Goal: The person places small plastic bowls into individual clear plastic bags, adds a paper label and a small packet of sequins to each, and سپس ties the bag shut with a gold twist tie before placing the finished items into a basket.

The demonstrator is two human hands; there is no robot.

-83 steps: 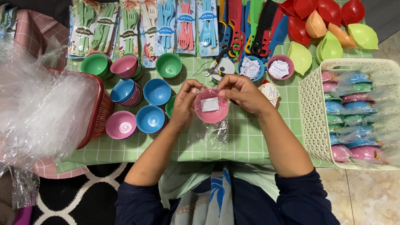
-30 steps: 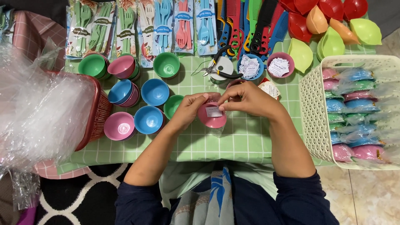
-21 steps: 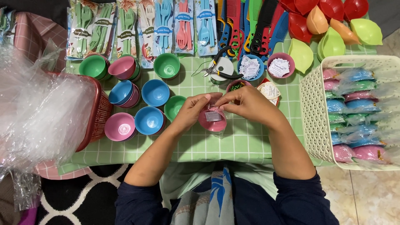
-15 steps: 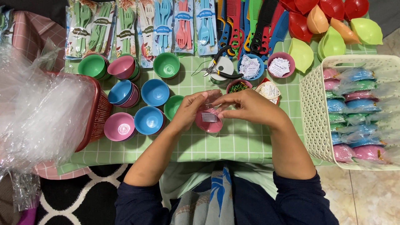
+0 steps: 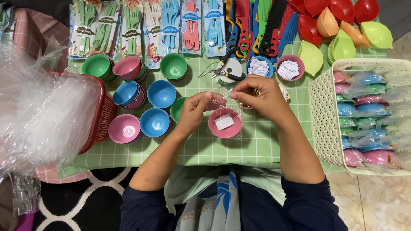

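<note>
A pink bowl with a small white paper label inside sits in a clear plastic bag on the green checked cloth. My left hand pinches the bag's gathered mouth from the left. My right hand pinches the same bag top from the right, just above the bowl. Both hands meet over the bowl's far rim.
Loose green, pink and blue bowls stand left of my hands. A white basket of bagged bowls is at the right. A red basket stuffed with clear bags is at the left. Packed cutlery, combs, pliers and label-filled bowls line the far edge.
The bagged pink bowl has come down from my hands onto the cloth. My fingers have shifted up to the bag's mouth and gathered it above the bowl.
</note>
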